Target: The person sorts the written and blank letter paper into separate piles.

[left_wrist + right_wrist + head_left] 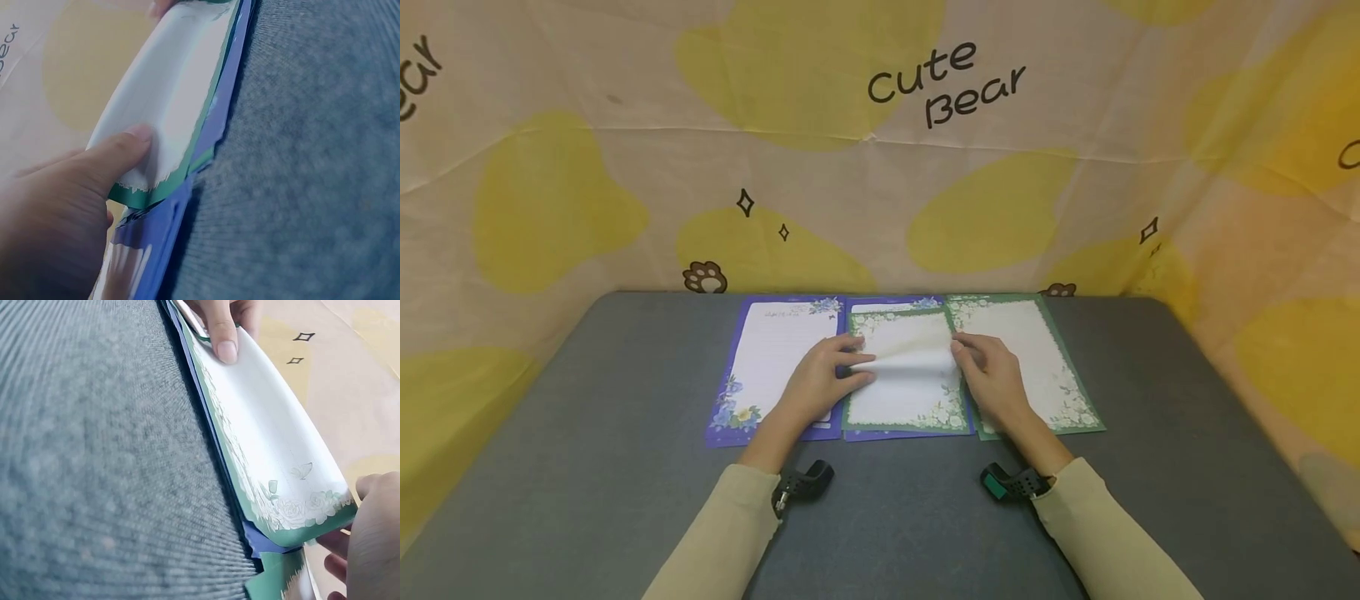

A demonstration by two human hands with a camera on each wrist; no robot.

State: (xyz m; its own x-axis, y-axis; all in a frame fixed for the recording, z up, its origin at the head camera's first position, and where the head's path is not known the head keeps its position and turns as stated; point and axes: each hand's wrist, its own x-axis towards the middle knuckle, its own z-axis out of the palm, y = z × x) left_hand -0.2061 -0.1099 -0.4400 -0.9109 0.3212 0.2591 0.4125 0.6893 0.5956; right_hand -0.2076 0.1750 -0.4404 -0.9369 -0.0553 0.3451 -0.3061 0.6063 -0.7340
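Note:
A white sheet of letter paper with a green floral border [904, 404] bulges upward across its middle between both hands. At its left edge my left hand [814, 379] pinches it, thumb on the face and fingers behind, as the left wrist view shows. My right hand [996, 379] grips the opposite edge, its fingers reaching under the paper in the right wrist view. Beneath lies a purple-blue bordered sheet [917, 436], mostly covered. Another blue-bordered sheet [782, 350] with flowers lies to the left, and a second green-bordered sheet [1026, 358] to the right.
The papers lie side by side on a dark grey table [625, 500], toward its far edge. Behind the table hangs a cream cloth [820, 179] with yellow patches and lettering. A black wrist device [801, 483] is strapped on each arm.

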